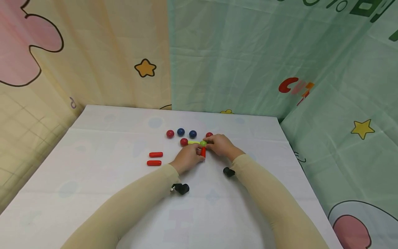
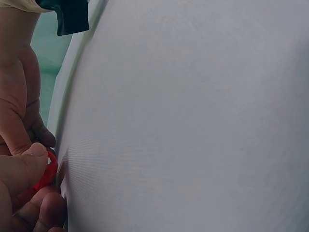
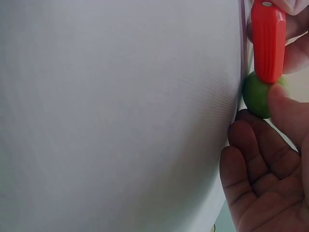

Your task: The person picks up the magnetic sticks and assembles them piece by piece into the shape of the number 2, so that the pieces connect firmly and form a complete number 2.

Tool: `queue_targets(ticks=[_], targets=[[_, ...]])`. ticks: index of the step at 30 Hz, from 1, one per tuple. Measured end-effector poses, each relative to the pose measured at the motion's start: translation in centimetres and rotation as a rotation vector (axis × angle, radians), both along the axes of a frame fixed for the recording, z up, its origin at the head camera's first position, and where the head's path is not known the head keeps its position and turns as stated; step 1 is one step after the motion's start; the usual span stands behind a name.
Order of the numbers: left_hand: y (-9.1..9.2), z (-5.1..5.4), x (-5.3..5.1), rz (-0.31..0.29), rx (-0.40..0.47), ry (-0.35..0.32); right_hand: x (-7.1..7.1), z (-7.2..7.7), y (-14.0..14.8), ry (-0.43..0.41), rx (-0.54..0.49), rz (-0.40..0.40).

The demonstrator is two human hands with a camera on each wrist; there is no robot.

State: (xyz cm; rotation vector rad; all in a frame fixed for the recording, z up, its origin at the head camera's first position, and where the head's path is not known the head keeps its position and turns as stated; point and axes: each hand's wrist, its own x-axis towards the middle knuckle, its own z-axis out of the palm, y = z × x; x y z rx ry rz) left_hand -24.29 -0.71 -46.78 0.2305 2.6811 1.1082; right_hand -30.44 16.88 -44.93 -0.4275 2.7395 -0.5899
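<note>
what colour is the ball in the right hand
Green; the ball shows best in the right wrist view.

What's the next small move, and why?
Probably ease the left hand off the red rod: its far end already meets the green ball, which the right hand holds at thumb and fingers. Whether the joint is firmly seated can't be told, so I'd release gently.

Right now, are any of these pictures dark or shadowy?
Head view: bright, with soft shadows on the white table beside the sleeves; left wrist view: dimmer, darker toward the right edge; right wrist view: also dim, the palm of the right hand shaded, though the red stick looks fairly sharp.
</note>
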Motion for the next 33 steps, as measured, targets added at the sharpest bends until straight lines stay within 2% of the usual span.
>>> queue_targets(ticks=[4,8,13,20,26,33], targets=[[-0.3,0.2,0.0,-0.015,-0.001,-0.008,0.1,-0.1,0.0,0.006,-0.003,0.007],[-1.2,0.8,0.0,-0.041,-0.001,-0.016,0.1,-0.2,0.0,-0.012,-0.019,-0.011],[-3.0,1.7,0.0,-0.076,-0.03,-0.011,0.0,-0.3,-0.1,-0.041,-0.032,-0.041],[-6.2,2.5,-0.3,-0.107,-0.084,0.01,-0.1,-0.4,-0.1,-0.049,-0.019,-0.038],[-8.9,3.0,-1.1,-0.075,-0.079,0.056,0.0,-0.3,-0.1,-0.05,-0.02,-0.045],[-11.3,3.1,-2.0,0.005,-0.115,0.083,0.1,-0.2,-0.1,-0.043,-0.017,-0.037]])
